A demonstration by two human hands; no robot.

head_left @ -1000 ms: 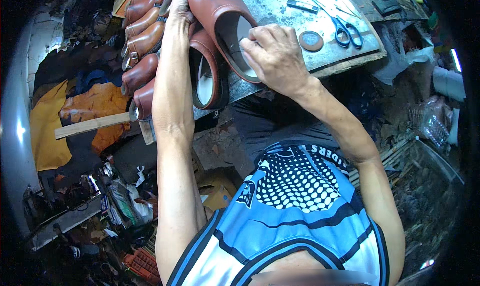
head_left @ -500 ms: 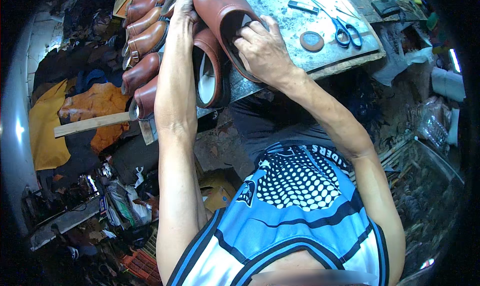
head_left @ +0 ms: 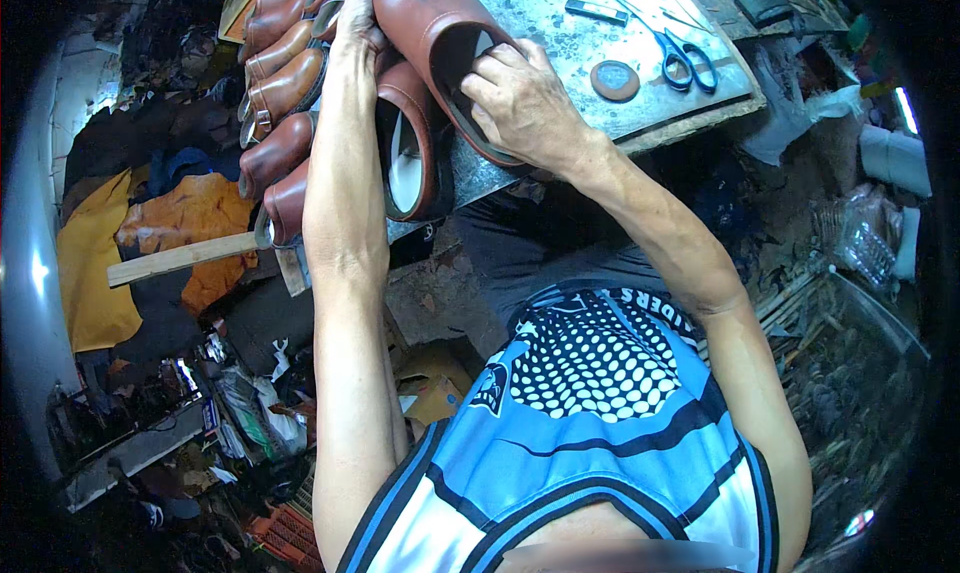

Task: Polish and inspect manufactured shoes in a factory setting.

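Note:
A reddish-brown leather clog (head_left: 425, 18) is tilted over the workbench with its opening toward me. My left hand (head_left: 357, 21) grips it along its left side near the toe; most of those fingers are hidden behind the shoe. My right hand (head_left: 515, 98) reaches into the opening with its fingers bent and closed against the inside. A bit of white lining shows beside the knuckles, but the fingertips are hidden. Under and left of this shoe stands a matching clog (head_left: 403, 103) with a pale insole.
On the metal-topped workbench (head_left: 560, 58) lie blue-handled scissors (head_left: 688, 61), a round brown tin (head_left: 615, 81) and a small dark bar (head_left: 597, 12). Several brown shoes (head_left: 290, 83) line the left. Leather pieces (head_left: 185, 213) hang near a wooden slat (head_left: 185, 259).
The view has shifted slightly, so the bench items sit a little further left. Both hands keep their places on the clog, with the right fingers still inside it.

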